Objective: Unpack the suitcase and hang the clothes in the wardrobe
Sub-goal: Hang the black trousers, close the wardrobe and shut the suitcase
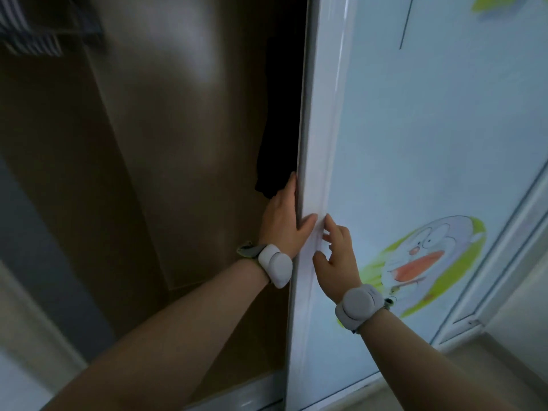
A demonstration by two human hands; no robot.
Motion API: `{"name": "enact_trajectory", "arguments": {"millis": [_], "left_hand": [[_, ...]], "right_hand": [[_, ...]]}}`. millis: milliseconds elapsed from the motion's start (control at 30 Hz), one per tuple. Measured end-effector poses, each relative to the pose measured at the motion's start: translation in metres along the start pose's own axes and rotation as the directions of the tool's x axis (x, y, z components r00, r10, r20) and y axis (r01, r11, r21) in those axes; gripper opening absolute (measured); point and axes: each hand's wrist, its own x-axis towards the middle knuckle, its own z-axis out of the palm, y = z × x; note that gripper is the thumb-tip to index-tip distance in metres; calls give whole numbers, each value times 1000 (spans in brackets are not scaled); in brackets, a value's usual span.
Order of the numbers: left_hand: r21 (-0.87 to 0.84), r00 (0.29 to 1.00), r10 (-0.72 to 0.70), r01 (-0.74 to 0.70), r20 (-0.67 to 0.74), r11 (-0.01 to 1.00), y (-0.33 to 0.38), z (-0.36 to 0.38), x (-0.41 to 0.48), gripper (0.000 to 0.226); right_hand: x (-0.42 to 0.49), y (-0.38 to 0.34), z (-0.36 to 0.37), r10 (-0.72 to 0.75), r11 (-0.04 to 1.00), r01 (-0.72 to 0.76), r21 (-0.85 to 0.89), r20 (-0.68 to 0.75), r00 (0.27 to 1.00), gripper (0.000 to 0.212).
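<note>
Wardrobe [184,143] door [314,173] edge between both hands (left [283,221], right [336,256]).

The wardrobe [184,143] stands open on its left side, showing brown inner walls and a brown bottom panel [237,336] that looks bare where it shows. A dark garment [275,143] hangs inside at the right, partly behind the sliding door [415,143]. Striped fabric [32,34] hangs at the upper left. A pale track [243,396] runs along the front edge.
</note>
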Motion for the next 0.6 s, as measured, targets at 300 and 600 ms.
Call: {"name": "enact_trajectory", "arguments": {"millis": [300,600], "left_hand": [[410,972,14,86,-236,908,-26,-62,-43,115],[533,885,-36,312,-465,787,-49,-93,-74,102]], "right_hand": [[-33,-42,40,-124,968,70,243,214,969,71],[-20,-51,70,-540,778,554,-295,135,831,55]]}}
